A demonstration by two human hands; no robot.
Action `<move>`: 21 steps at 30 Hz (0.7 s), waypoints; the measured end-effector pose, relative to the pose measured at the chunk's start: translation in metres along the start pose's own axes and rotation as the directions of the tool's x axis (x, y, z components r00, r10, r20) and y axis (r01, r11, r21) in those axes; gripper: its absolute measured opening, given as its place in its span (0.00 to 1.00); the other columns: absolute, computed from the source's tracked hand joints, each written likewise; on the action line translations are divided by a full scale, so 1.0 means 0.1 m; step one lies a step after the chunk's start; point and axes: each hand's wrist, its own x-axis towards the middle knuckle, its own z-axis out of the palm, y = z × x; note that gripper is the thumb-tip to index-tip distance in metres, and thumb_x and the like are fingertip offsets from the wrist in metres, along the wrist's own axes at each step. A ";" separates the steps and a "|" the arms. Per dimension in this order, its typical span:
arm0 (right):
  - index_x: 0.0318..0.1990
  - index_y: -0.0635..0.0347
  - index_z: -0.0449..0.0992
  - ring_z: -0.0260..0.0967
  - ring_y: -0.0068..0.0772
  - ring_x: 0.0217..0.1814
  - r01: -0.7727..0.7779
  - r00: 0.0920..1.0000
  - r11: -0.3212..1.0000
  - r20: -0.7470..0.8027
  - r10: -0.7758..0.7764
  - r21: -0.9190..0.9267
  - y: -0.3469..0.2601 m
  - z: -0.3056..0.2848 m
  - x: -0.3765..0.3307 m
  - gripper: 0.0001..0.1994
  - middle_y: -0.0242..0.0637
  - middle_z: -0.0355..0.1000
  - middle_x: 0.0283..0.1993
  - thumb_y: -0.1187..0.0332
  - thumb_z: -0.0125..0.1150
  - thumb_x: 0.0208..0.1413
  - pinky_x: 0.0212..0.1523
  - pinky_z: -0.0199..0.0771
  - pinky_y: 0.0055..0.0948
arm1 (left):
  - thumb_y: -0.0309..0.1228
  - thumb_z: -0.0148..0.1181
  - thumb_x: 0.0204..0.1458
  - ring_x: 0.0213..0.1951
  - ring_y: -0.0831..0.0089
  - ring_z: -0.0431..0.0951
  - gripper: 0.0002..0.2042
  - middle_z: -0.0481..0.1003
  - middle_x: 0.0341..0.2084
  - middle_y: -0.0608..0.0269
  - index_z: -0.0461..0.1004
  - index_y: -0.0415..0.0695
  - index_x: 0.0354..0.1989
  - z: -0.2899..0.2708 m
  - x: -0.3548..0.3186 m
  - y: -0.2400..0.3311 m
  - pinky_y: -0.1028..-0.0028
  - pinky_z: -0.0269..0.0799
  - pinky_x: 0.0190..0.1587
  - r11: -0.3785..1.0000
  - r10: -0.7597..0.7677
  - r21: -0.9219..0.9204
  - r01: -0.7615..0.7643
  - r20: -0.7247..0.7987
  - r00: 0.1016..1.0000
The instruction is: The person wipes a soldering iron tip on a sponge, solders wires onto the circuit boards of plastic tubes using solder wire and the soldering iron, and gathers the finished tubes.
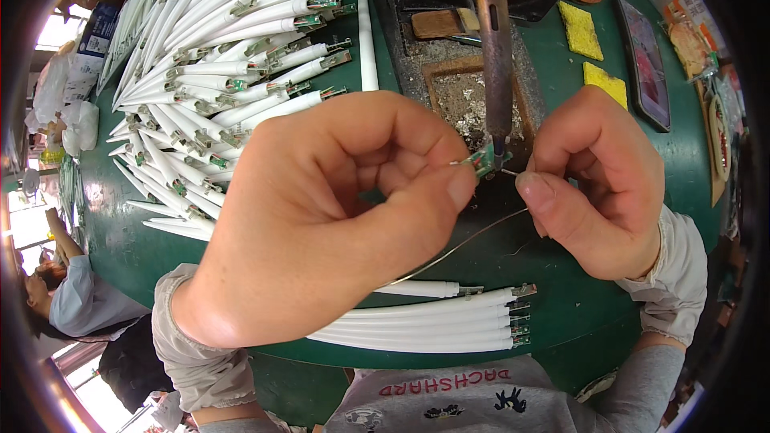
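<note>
My left hand (337, 192) pinches a small green circuit board (484, 161) between thumb and forefinger. Whether the board is joined to anything inside the hand is hidden. From above, an upright soldering iron (498, 72) reaches down, and its dark tip meets the board's right end. My right hand (597, 184) is closed in a pinch on a thin solder wire (473, 238). The wire's short end points at the iron's tip, while its long part curves down to the left below my left hand.
White tapered sticks with metal and green board ends lie in a big pile (233, 56) at the far left. Several more sticks (433, 321) lie in a near row. A solder-littered tray (525, 104), yellow sponges (581, 30) and a phone (643, 64) stand beyond. Another person (92, 297) sits at left.
</note>
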 end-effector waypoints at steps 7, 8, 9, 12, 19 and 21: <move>0.32 0.64 0.62 0.59 0.15 0.20 -0.008 1.000 0.997 0.007 0.009 -0.078 0.00 -0.04 0.00 0.07 0.32 0.59 0.28 0.72 0.53 0.54 0.19 0.57 0.14 | 0.25 0.55 0.49 0.16 0.87 0.65 0.06 0.71 0.20 0.64 0.69 0.35 0.31 -0.03 0.02 -0.02 0.87 0.57 0.17 0.996 -0.033 0.084 0.033 -0.002 0.999; 0.31 0.64 0.63 0.58 0.15 0.19 0.076 0.997 0.981 0.028 -0.072 -0.180 0.00 -0.06 0.00 0.07 0.33 0.60 0.28 0.70 0.54 0.54 0.19 0.56 0.15 | 0.25 0.55 0.49 0.16 0.87 0.65 0.06 0.71 0.20 0.64 0.69 0.35 0.31 -0.03 0.01 -0.01 0.87 0.57 0.17 0.996 -0.031 0.085 0.031 -0.002 1.000; 0.31 0.64 0.63 0.58 0.15 0.19 0.079 0.997 0.981 0.030 -0.075 -0.177 0.01 -0.07 0.00 0.07 0.33 0.60 0.28 0.70 0.54 0.54 0.19 0.56 0.15 | 0.25 0.56 0.48 0.18 0.86 0.66 0.06 0.71 0.20 0.64 0.69 0.34 0.32 -0.03 0.00 -0.01 0.87 0.58 0.18 0.995 -0.044 0.091 0.044 -0.003 0.999; 0.29 0.64 0.66 0.58 0.15 0.16 0.149 0.985 0.982 0.109 -0.136 -0.114 0.01 -0.14 0.01 0.09 0.33 0.64 0.24 0.69 0.57 0.52 0.16 0.54 0.16 | 0.25 0.58 0.47 0.21 0.85 0.68 0.07 0.71 0.21 0.65 0.70 0.34 0.31 -0.08 -0.01 -0.08 0.84 0.61 0.20 0.983 -0.016 0.184 0.011 0.028 0.999; 0.31 0.65 0.70 0.62 0.25 0.12 -0.398 0.471 0.880 0.881 -0.046 0.258 0.05 -0.39 0.14 0.04 0.31 0.65 0.15 0.75 0.59 0.51 0.13 0.56 0.25 | 0.22 0.61 0.38 0.25 0.69 0.71 0.06 0.72 0.24 0.61 0.72 0.39 0.27 0.03 -0.04 -0.37 0.74 0.67 0.27 0.649 0.316 0.610 -0.455 0.328 0.890; 0.31 0.62 0.69 0.60 0.22 0.14 -0.384 0.494 0.883 0.868 -0.051 0.270 0.05 -0.35 0.11 0.03 0.29 0.64 0.15 0.73 0.56 0.53 0.15 0.56 0.23 | 0.21 0.63 0.33 0.27 0.64 0.71 0.10 0.70 0.25 0.61 0.72 0.41 0.27 0.09 -0.09 -0.46 0.71 0.67 0.29 0.466 0.392 0.704 -0.536 0.380 0.838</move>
